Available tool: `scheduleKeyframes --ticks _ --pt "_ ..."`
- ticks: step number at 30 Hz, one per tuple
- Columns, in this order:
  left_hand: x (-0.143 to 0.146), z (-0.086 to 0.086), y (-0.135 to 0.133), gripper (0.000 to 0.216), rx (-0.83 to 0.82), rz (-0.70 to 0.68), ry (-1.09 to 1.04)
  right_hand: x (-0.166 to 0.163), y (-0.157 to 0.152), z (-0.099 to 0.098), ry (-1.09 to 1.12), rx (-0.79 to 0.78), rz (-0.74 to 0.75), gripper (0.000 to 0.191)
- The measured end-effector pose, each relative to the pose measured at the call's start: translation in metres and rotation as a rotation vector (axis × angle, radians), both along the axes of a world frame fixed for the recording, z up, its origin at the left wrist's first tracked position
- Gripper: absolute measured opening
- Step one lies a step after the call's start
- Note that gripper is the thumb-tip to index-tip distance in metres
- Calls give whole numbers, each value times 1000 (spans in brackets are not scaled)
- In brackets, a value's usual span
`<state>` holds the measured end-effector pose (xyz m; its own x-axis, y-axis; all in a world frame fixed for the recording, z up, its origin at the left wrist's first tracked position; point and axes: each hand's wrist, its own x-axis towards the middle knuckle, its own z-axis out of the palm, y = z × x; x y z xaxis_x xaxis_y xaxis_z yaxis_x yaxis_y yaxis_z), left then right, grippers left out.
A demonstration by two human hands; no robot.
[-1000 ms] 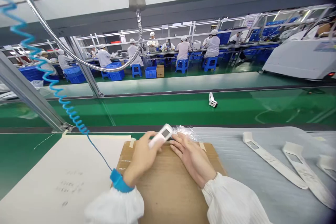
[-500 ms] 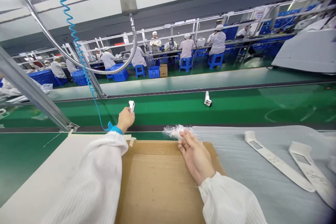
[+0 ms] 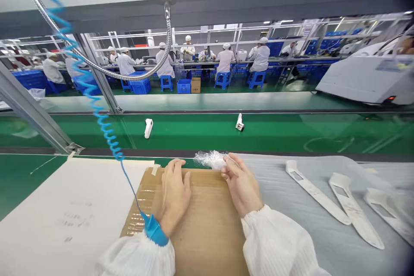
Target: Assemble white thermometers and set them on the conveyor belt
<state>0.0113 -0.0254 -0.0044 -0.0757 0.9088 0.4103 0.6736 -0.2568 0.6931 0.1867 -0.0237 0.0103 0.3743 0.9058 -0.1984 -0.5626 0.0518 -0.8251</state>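
Observation:
My left hand (image 3: 176,194) is over the far part of a brown cardboard sheet (image 3: 207,233), fingers loosely bent and apart, nothing in them. A blue wrist strap (image 3: 153,229) with a coiled blue cord (image 3: 103,125) is round that wrist. My right hand (image 3: 242,183) has its thumb and fingertips closed on a crumpled clear plastic film (image 3: 210,159) at the cardboard's far edge. Whether something lies inside the film is unclear. Beyond my left hand, a white handle-shaped plastic part (image 3: 148,128) lies on the green conveyor belt (image 3: 194,131).
Another white part (image 3: 239,122) with a dark end lies on the belt. Several long white plastic shells (image 3: 318,192) lie on grey foam (image 3: 271,224) at right. White paper (image 3: 77,202) is at left. A metal post (image 3: 35,112) and flexible metal hose (image 3: 129,78) stand ahead; co-workers sit beyond.
My left hand has let go of the white handle-shaped part on the belt and drawn back over the cardboard. My right hand stays at the plastic film. The view has levelled.

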Motion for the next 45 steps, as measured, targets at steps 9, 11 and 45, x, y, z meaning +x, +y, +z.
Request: scheduleKeyframes --ticks 9,11,45 --pt "-5 6 0 22 -51 10 -62 104 127 18 -1213 -158 -80 30" --pt "-4 6 0 22 -69 13 -60 110 157 18 -1297 -200 -93 35" --pt "1 38 -20 17 -335 -270 -64 22 -17 51 -2077 658 -11 17"
